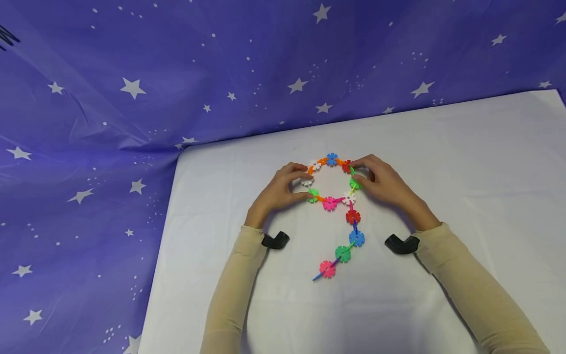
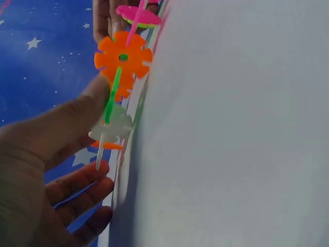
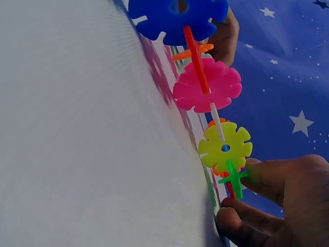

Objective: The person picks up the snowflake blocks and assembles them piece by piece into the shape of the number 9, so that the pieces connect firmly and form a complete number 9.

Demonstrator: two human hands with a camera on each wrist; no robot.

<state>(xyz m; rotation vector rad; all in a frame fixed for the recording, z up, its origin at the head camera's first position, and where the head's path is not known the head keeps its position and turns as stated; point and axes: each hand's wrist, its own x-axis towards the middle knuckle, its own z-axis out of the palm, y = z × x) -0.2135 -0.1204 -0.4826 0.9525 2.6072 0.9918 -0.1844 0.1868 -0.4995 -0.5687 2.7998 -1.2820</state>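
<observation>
A chain of interlocking plastic snowflake discs lies on the white tabletop, its upper part closed into a ring (image 1: pixel 329 203) and its tail (image 1: pixel 343 253) trailing toward the near edge. On the ring's left side, my left hand (image 1: pixel 283 188) holds a stretch between thumb and fingers, around a white disc and a green disc (image 1: pixel 313 195). My right hand (image 1: pixel 383 181) pinches the opposite side, near a red disc (image 1: pixel 346 166) and a green one. The left wrist view shows the thumb against an orange disc (image 2: pixel 123 54). In the right wrist view, fingertips meet a green disc (image 3: pixel 234 179) seen edge-on.
A white cloth (image 1: pixel 477 196) covers the table. Behind it and along the left hangs a purple-blue starry cloth (image 1: pixel 247 64). Black wrist mounts (image 1: pixel 401 244) sit at both cuffs of the beige sleeves.
</observation>
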